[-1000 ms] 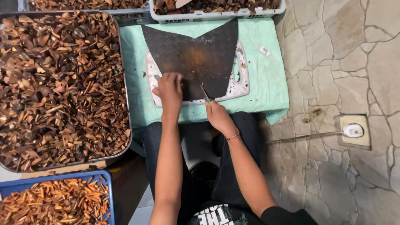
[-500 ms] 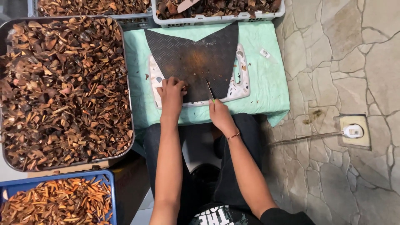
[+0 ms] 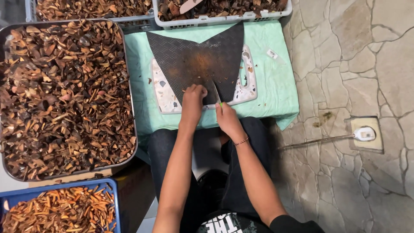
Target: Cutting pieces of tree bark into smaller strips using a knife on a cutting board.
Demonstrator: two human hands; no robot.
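Observation:
My left hand (image 3: 192,101) rests fingers-down on a dark rubber mat (image 3: 196,60) that covers a speckled white cutting board (image 3: 164,92); whatever sits under the fingers is hidden. My right hand (image 3: 226,118) grips a small knife (image 3: 215,92) with a green handle, its blade pointing up onto the mat right beside the left hand. The board lies on a mint-green cloth (image 3: 271,82) over a low table in front of my knees.
A big metal tray (image 3: 64,92) heaped with brown dried pieces fills the left. A blue crate (image 3: 56,207) of orange strips sits at bottom left. Two white baskets (image 3: 222,11) of brown pieces stand behind the board. On the stone floor at right is a floor socket (image 3: 364,133).
Both hands stay close together on the mat with the knife; the view has drifted slightly, and the hands have shifted only a little.

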